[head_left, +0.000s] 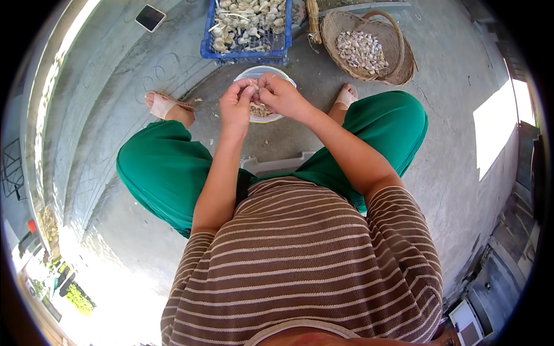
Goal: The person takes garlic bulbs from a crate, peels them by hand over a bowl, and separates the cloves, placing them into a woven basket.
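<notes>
Over a white bucket (266, 69) between my feet, my two hands meet at the fingertips. My left hand (235, 105) is closed, thumb and fingers pinching a small pale garlic clove (254, 86). My right hand (284, 97) comes in from the other side, its fingers bent in a pinch on the same clove, which they mostly cover. Down in the bucket, partly hidden by my hands, lie pale garlic pieces (259, 111).
Beyond the bucket stands a blue crate (206, 49) full of garlic bulbs (248, 23). Right of it sits a wicker basket (402, 63) with garlic cloves (362, 52). A bundle of dry stalks (313, 20) lies between them. A phone-like device (150, 18) rests on the floor, upper left.
</notes>
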A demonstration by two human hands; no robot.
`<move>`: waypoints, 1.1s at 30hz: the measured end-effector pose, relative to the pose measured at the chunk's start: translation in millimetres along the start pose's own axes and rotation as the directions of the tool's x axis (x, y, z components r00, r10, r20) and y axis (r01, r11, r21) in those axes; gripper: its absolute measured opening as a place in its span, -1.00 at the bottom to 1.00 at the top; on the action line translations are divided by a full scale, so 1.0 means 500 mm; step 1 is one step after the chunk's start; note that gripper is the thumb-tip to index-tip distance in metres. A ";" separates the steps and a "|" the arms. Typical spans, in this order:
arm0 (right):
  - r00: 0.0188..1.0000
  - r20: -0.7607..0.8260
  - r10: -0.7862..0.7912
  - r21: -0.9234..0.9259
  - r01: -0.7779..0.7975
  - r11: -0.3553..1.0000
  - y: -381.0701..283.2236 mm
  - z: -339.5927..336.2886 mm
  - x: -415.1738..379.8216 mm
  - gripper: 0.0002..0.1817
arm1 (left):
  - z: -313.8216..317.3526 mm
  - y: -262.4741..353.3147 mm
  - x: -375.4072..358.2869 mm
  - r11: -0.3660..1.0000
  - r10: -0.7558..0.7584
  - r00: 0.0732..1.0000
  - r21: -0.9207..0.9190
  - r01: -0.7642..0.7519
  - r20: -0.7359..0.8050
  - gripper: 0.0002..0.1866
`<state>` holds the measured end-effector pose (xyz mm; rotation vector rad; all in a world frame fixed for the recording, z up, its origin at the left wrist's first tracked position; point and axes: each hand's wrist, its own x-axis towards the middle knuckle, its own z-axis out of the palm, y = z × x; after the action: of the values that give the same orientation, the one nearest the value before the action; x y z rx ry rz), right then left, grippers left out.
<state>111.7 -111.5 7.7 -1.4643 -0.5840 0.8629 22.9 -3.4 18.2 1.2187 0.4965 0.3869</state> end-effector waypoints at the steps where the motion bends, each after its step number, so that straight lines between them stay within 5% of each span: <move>1: 1.000 0.000 0.001 0.000 -0.001 1.000 0.012 0.005 0.003 -0.88 | 0.000 -0.004 -0.002 1.000 -0.001 1.000 0.000 0.001 0.000 -0.88; 3: 0.986 -0.057 -0.155 -0.277 0.134 0.951 0.026 0.012 0.007 -0.87 | 0.004 -0.010 -0.008 0.999 -0.032 0.999 0.041 0.033 -0.008 -0.88; 13: 0.980 -0.088 -0.181 -0.297 0.147 0.943 0.007 0.026 -0.015 -0.91 | 0.014 -0.009 -0.010 0.985 -0.090 0.993 -0.153 0.078 -0.071 -0.78; 15: 0.995 -0.094 -0.027 0.145 0.041 0.989 0.003 0.027 -0.019 -0.91 | 0.018 -0.003 -0.011 0.968 -0.087 0.994 -0.242 0.069 -0.064 -0.80; 22: 0.994 -0.039 -0.100 0.141 0.104 0.984 -0.009 0.017 -0.014 -0.85 | 0.012 -0.004 -0.007 0.982 -0.080 0.983 -0.183 0.049 -0.165 -0.89; 25: 0.998 -0.020 0.063 0.235 -0.056 0.970 -0.005 0.010 -0.009 -0.86 | 0.010 0.010 -0.007 0.966 -0.077 0.991 -0.253 0.047 -0.109 -0.89; 27: 0.987 0.059 0.147 0.495 -0.157 0.855 -0.007 0.003 -0.007 -0.87 | 0.016 0.026 -0.012 0.967 -0.121 0.990 -0.233 0.101 -0.073 -0.88; 33: 0.994 0.009 0.106 0.452 -0.099 0.886 0.001 0.006 -0.009 -0.88 | 0.005 0.004 -0.009 0.999 -0.020 0.999 -0.032 0.018 -0.037 -0.86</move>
<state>106.9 -113.3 8.1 -1.0786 -0.2656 0.9923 20.5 -7.4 21.4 1.1772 0.5318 0.4004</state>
